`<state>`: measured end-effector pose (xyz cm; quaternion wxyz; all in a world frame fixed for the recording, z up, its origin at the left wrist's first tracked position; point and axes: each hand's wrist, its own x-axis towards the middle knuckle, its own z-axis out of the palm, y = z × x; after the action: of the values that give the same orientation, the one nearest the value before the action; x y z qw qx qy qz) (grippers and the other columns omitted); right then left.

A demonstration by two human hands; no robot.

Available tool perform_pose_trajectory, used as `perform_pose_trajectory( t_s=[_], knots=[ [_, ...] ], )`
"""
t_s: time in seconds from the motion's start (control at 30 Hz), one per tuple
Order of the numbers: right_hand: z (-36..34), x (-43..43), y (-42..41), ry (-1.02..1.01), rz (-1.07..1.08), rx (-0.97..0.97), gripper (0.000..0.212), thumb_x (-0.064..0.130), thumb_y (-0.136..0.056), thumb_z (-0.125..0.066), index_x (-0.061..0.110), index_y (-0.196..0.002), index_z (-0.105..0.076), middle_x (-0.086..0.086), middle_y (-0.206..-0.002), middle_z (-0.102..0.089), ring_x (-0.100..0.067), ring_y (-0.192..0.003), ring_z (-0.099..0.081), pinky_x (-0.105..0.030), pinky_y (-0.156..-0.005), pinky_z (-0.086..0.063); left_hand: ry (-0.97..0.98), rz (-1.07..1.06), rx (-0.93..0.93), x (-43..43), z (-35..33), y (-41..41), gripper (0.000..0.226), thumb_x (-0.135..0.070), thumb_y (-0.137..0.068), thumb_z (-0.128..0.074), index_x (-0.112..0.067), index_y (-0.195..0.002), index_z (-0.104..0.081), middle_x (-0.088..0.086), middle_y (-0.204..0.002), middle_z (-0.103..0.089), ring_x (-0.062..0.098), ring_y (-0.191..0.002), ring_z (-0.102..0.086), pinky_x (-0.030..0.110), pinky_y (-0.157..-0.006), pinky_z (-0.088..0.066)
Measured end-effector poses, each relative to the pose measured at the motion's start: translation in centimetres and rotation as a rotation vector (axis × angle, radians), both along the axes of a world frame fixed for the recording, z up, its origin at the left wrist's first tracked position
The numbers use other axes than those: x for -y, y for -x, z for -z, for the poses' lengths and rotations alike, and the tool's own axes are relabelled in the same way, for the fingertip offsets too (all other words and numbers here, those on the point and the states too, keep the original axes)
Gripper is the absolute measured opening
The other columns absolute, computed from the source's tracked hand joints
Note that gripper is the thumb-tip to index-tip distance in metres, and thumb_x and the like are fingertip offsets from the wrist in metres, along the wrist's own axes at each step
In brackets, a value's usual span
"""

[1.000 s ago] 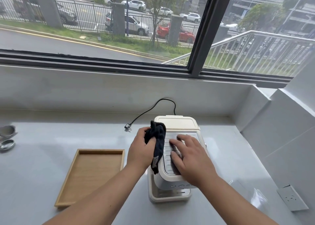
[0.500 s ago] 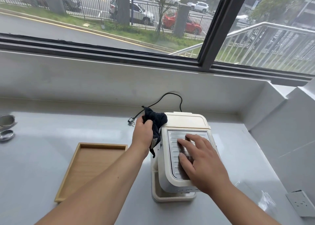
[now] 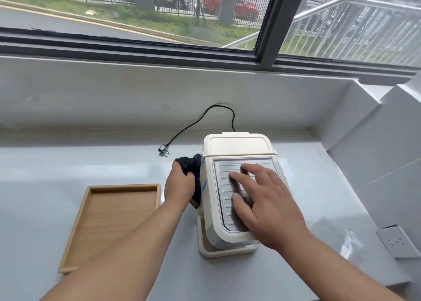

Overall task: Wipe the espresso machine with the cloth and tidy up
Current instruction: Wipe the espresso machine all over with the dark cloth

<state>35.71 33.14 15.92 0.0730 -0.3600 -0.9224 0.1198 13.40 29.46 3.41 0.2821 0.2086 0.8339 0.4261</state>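
A person steadies a cream-coloured, boxy plastic espresso machine (image 3: 239,186) on a pale grey countertop (image 3: 68,168) beneath a wide window. The machine stands just right of the counter's middle. The right hand (image 3: 264,205) lies flat on the ribbed metal warming plate (image 3: 227,186) on the machine's top, fingers straight and spread, gripping nothing. The left hand (image 3: 180,184), at nine o'clock from the machine, curls round a bunched black cloth (image 3: 193,166) and presses it against the machine's left wall.

The step in hand appears to be the wiping of that left side, with the top hand bracing the body against the push. The next move likely calls for steady pressure along the wall, without tipping the machine on its narrow base, and then a change of face.

The machine's black power cord (image 3: 205,116) trails off at eleven o'clock, its plug (image 3: 163,150) lying loose on the counter. A shallow rectangular wooden tray (image 3: 84,209) lies at eight o'clock. A white wall socket plate (image 3: 396,241) sits at four o'clock. Tidying is judged not yet begun.
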Motion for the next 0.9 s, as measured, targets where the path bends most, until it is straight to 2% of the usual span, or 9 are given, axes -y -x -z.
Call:
perform_pose_trajectory(
  t_s=[0.23, 0.43, 0.57, 0.73, 0.83, 0.9],
  knots=[
    [0.3, -0.1, -0.1, 0.008, 0.002, -0.037, 0.052, 0.053, -0.097, -0.043, 0.037, -0.144, -0.057, 0.008, -0.151, -0.047, -0.019, -0.14, -0.036, -0.034, -0.121, -0.028, 0.131, 0.11, 0.119, 0.7, 3.2, -0.2, 0.042, -0.006, -0.088, -0.053, -0.019, -0.127, -0.046, 0.008, -0.112, -0.067, 0.032, -0.1, -0.063, 0.039, -0.076, -0.049],
    [0.4, -0.3, -0.1, 0.005, 0.002, -0.043, 0.053, 0.053, -0.096, -0.043, 0.039, -0.145, -0.056, 0.009, -0.152, -0.047, -0.016, -0.142, -0.034, -0.032, -0.123, -0.024, 0.214, 0.116, 0.172, 2.0, 5.2, -1.4, 0.043, -0.02, -0.091, -0.066, -0.018, -0.13, -0.047, 0.007, -0.116, -0.068, 0.032, -0.104, -0.066, 0.049, -0.095, -0.057],
    [0.3, -0.3, -0.2, 0.001, -0.005, -0.047, 0.054, 0.054, -0.096, -0.042, 0.038, -0.145, -0.056, 0.008, -0.152, -0.047, -0.016, -0.141, -0.033, -0.032, -0.122, -0.023, 0.236, 0.121, 0.202, 4.3, 6.1, -3.4, 0.04, -0.022, -0.089, -0.067, -0.019, -0.126, -0.051, 0.003, -0.108, -0.069, 0.028, -0.097, -0.067, 0.046, -0.088, -0.059],
    [0.2, -0.2, -0.1, -0.002, -0.015, -0.053, 0.055, 0.054, -0.096, -0.04, 0.037, -0.145, -0.056, 0.006, -0.152, -0.048, -0.018, -0.141, -0.034, -0.032, -0.122, -0.022, 0.241, 0.12, 0.211, 6.9, 6.7, -6.0, 0.038, -0.02, -0.085, -0.063, -0.01, -0.121, -0.058, 0.009, -0.098, -0.073, 0.028, -0.084, -0.065, 0.043, -0.084, -0.057],
    [0.1, -0.2, -0.2, 0.0, -0.018, -0.055, 0.054, 0.054, -0.097, -0.04, 0.036, -0.146, -0.056, 0.005, -0.153, -0.047, -0.019, -0.141, -0.034, -0.035, -0.123, -0.024, 0.257, 0.085, 0.237, 8.2, 6.9, -7.8, 0.038, -0.018, -0.082, -0.061, -0.012, -0.12, -0.059, 0.011, -0.095, -0.075, 0.034, -0.088, -0.07, 0.046, -0.086, -0.06],
    [0.1, -0.1, -0.3, -0.005, -0.023, -0.058, 0.052, 0.052, -0.098, -0.043, 0.035, -0.145, -0.056, 0.004, -0.153, -0.048, -0.02, -0.142, -0.034, -0.036, -0.123, -0.024, 0.246, 0.048, 0.264, 9.1, 6.8, -8.9, 0.036, -0.021, -0.085, -0.061, -0.01, -0.119, -0.059, 0.013, -0.094, -0.075, 0.036, -0.087, -0.071, 0.045, -0.081, -0.06]
  ],
)
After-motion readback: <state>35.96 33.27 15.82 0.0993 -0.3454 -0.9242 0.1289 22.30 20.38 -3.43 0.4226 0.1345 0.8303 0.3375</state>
